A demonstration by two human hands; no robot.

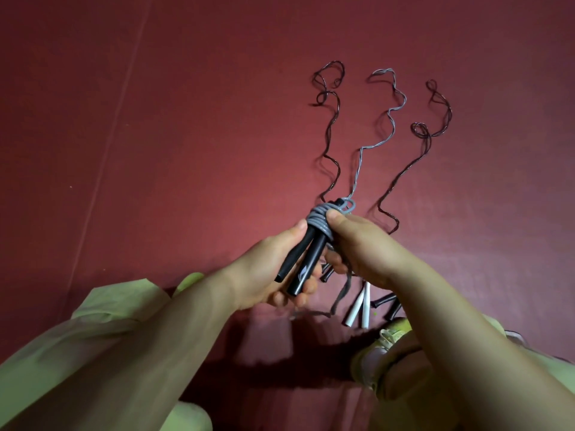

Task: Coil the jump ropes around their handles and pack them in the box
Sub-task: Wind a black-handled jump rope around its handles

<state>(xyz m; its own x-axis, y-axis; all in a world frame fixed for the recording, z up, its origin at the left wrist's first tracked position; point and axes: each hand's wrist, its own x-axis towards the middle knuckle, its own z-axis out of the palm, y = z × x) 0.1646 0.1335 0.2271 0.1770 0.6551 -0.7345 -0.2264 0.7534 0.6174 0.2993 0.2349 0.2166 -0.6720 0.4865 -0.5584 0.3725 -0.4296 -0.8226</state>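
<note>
Pair of black handles (306, 255) held side by side in left hand (273, 275), fingers curled round the lower half, thumb up near the coil. Grey rope (320, 222) wound in several turns round the top of the handles. Right hand (370, 247) is closed on the coil area, thumb pressed on the wraps; a loose grey tail seems to run down under it toward the floor, blurred. Small loop sticks out at the very top of the handles.

Rest of the ropes lie uncoiled on the red floor (186, 119): dark rope (329, 126) at left, light grey-white rope (389, 113) mid, another dark rope (420, 157) at right. White handles (361, 306) and further dark handles (389, 303) lie near the right forearm. Box not in view.

Judged step: coil approx half done, tail not yet secured.

Risks:
- wraps are bunched at the handle tips; if thumb pressure is eased before the tail is tucked, turns could slip off the end and unwind.
- handles splay at the bottom, so the coil may be looser than it looks; bundle could spring open in the box.
- hanging tail passes close to the handles on the floor; could snag or drag them.
- floor ropes lie near each other, tangling likely if one is pulled carelessly.
</note>
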